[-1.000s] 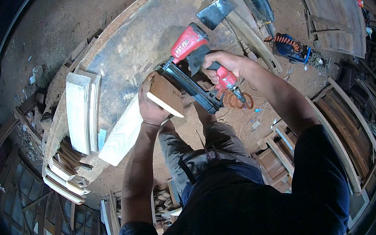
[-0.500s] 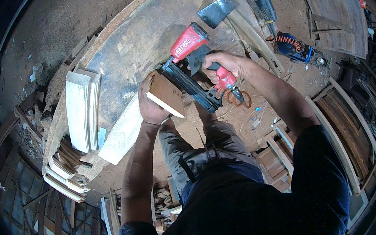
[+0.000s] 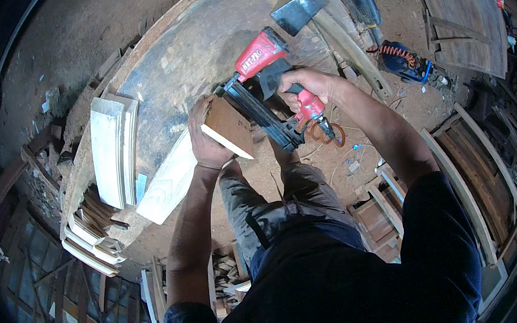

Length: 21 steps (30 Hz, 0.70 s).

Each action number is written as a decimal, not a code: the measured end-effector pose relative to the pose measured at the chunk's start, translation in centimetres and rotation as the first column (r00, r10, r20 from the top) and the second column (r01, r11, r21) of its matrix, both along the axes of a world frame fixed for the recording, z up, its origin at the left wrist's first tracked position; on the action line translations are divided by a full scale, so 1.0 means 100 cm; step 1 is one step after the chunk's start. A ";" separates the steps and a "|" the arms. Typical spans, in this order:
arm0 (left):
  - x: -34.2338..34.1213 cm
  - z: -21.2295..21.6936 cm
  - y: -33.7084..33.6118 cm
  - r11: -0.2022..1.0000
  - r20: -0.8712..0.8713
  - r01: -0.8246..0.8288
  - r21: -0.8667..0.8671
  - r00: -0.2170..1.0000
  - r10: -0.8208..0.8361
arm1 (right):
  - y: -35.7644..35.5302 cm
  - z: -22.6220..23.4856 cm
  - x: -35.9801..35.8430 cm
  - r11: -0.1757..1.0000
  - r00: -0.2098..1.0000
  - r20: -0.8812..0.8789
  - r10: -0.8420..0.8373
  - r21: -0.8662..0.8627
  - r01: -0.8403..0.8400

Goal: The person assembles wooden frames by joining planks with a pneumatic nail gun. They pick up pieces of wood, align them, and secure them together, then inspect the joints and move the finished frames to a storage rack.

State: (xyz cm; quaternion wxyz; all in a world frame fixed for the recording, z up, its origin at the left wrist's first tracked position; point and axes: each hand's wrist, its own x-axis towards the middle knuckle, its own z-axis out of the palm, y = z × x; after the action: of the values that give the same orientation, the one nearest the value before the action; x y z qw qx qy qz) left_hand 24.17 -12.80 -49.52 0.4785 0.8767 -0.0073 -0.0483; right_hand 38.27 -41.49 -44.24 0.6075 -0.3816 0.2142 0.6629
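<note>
My right hand [image 3: 304, 88] grips the handle of a red and black nail gun [image 3: 258, 60], whose long black magazine slants down to the right. Its nose sits against a small brown wooden block [image 3: 229, 125] with a pale edge. My left hand [image 3: 205, 143] holds that block against a long pale curved wooden piece [image 3: 169, 182] lying on the round workbench [image 3: 177, 50]. An orange coiled hose [image 3: 322, 134] hangs below the gun's handle.
Two pale curved mouldings [image 3: 113, 150] lie on the bench's left side, with several more stacked below its edge [image 3: 87, 242]. A hatchet head [image 3: 298, 10] rests on the bench's far side. A blue tool with an orange coil [image 3: 406, 63] lies on the dirt floor. Wooden frames [image 3: 484, 182] stand right.
</note>
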 end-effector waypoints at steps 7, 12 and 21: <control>0.001 0.001 0.000 1.000 0.001 0.009 0.003 1.000 -0.009 | -0.006 0.006 -0.011 0.999 0.999 -0.012 -0.031 0.008 0.031; 0.001 0.003 0.001 1.000 -0.001 0.007 0.008 1.000 -0.007 | -0.015 -0.004 -0.020 0.998 0.999 0.006 -0.052 0.022 0.052; 0.001 0.004 0.003 1.000 -0.013 0.018 0.016 1.000 -0.018 | -0.022 -0.003 -0.037 0.997 0.997 -0.025 -0.071 0.023 0.072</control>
State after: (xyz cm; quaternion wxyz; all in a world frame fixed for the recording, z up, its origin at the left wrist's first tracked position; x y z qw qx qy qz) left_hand 24.25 -12.52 -49.12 0.4711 0.8801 -0.0118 -0.0585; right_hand 34.52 -43.67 -44.55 0.6327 -0.3581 0.2272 0.6479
